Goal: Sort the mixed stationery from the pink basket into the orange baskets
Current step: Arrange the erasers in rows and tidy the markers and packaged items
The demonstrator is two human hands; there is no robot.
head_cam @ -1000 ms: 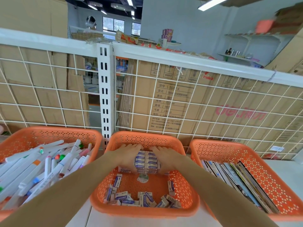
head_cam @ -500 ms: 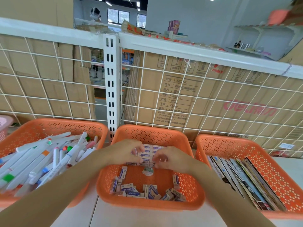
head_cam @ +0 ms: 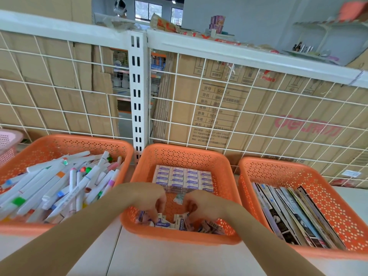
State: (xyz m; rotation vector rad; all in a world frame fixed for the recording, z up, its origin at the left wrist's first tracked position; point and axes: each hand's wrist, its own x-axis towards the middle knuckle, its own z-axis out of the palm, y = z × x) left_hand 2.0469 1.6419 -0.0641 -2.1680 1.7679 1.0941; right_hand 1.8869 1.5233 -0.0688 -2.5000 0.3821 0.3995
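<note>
Inside the middle basket (head_cam: 185, 156), left grip (head_cam: 148, 200) and right grip (head_cam: 207, 205) clutch erasers (head_cam: 164, 224).

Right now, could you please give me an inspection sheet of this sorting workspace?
Surface: white table, with the baskets in a row along its back.
Job's things: pink basket at the far left edge, contents hidden; left orange basket holds markers; middle orange basket has stacked erasers at the back and loose erasers at the front; right orange basket holds booklets standing on edge.
Clutter: small printed tag on the middle basket's floor.
Grips: left hand and right hand have fingers curled down into the loose erasers; I cannot tell whether either holds one.
Cables: nothing seen.
Surroundings: white wire grid behind the baskets, with cardboard boxes behind it.
</note>
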